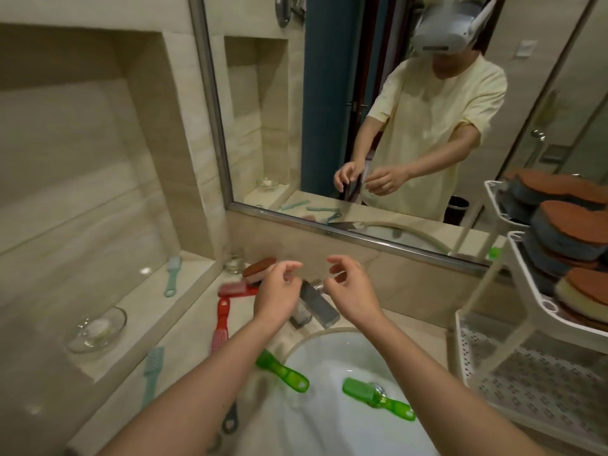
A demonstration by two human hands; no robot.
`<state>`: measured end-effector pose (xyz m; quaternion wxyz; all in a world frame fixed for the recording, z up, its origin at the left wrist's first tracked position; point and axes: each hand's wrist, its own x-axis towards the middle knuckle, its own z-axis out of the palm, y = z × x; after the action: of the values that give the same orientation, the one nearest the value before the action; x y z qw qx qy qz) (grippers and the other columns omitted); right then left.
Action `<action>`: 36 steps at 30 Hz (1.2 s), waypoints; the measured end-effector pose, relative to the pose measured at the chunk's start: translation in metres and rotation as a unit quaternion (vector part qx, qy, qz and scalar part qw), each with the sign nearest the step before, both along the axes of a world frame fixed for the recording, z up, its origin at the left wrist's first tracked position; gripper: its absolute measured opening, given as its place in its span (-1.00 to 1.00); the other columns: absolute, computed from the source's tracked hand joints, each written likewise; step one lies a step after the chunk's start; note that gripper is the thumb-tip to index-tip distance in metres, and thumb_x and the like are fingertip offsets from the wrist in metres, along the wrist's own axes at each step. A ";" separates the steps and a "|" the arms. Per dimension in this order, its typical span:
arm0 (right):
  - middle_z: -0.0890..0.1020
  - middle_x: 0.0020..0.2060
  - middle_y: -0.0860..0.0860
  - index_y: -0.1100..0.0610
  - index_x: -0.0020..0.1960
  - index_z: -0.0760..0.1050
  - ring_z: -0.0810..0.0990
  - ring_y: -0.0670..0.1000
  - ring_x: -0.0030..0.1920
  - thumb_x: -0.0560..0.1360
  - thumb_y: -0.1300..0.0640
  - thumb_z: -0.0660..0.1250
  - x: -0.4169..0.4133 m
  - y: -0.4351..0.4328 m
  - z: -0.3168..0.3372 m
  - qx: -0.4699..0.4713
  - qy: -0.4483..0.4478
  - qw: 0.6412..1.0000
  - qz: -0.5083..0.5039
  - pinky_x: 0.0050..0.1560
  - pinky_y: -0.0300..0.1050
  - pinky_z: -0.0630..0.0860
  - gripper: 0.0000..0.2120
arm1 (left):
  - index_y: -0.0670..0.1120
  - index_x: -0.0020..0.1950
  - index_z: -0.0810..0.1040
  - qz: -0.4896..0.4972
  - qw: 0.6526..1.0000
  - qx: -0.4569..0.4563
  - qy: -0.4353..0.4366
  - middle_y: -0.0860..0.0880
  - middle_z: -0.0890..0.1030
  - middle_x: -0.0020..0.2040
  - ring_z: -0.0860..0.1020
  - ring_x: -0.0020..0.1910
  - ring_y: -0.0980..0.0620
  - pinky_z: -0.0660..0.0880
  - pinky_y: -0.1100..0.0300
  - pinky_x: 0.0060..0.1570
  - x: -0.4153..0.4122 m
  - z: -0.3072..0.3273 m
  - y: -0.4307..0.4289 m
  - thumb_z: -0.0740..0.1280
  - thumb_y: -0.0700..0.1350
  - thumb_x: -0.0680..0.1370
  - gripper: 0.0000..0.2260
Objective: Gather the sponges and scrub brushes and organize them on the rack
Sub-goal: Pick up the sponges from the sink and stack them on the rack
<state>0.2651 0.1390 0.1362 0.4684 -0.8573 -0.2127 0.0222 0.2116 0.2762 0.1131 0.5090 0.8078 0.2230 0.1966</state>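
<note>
Both my hands hover empty over the faucet [317, 302], fingers apart: my left hand [279, 287] just right of a brown-topped sponge [260, 269], my right hand [350, 286] beside it. Two red brushes [221, 324] [235, 288] lie on the counter left of the faucet. One green brush [284, 371] rests on the basin rim, another green brush [378, 394] lies in the sink [329, 350]. Teal brushes sit on the ledge [172, 274] and counter [152, 373]. The white rack [523, 255] at right holds several sponges [572, 232] on its upper tiers.
A glass dish [95, 329] with soap sits in the wall niche, and a small glass [234, 261] stands by the mirror corner. A large mirror [329, 93] backs the counter. The rack's perforated bottom shelf [533, 373] shows at right. A dark brush handle [230, 419] peeks under my left forearm.
</note>
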 end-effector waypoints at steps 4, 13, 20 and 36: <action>0.53 0.04 0.00 0.06 0.27 0.48 0.53 -0.04 -0.07 0.45 0.19 0.32 0.009 0.041 -0.020 -0.017 0.013 1.000 0.013 0.07 -0.04 0.53 -0.61 | 0.09 0.07 0.54 -0.003 1.000 -0.001 0.029 0.01 0.55 0.16 0.54 0.05 0.13 0.50 0.11 0.15 0.004 -0.024 0.047 0.28 -0.13 0.47 -0.78; 0.53 0.14 0.02 0.07 0.33 0.43 0.54 -0.03 -0.04 0.46 0.16 0.34 0.031 0.110 -0.056 -0.058 0.075 0.995 0.019 0.04 -0.06 0.53 -0.56 | -0.15 0.22 0.53 -0.019 0.997 -0.001 0.072 0.00 0.54 0.16 0.49 0.11 0.13 0.34 0.49 -0.05 0.029 -0.060 0.119 0.24 -0.37 0.52 -0.69; 0.51 0.23 0.14 0.19 0.36 0.30 0.52 0.07 0.11 0.44 0.26 0.33 0.051 0.157 -0.081 -0.061 0.160 0.985 0.023 0.00 -0.08 0.48 -0.49 | -0.10 0.26 0.50 -0.033 0.994 -0.013 0.105 -0.01 0.57 0.22 0.55 0.18 0.05 0.45 0.21 0.19 0.063 -0.094 0.163 0.28 -0.36 0.48 -0.63; 0.27 0.42 0.25 0.21 0.52 0.01 0.35 0.30 0.36 0.29 0.12 0.38 0.095 0.221 -0.158 -0.021 0.388 0.902 -0.186 0.30 0.21 0.43 -0.09 | -0.11 0.52 0.18 -0.163 0.953 0.096 0.239 -0.15 0.34 0.45 0.35 0.41 -0.10 0.30 0.05 0.39 0.130 -0.151 0.206 0.33 -0.21 0.50 -0.38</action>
<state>0.3598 0.3598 -0.0216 0.4912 -0.8145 0.1495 0.2702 0.3421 0.4826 -0.0376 0.3860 0.9016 0.1833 -0.0670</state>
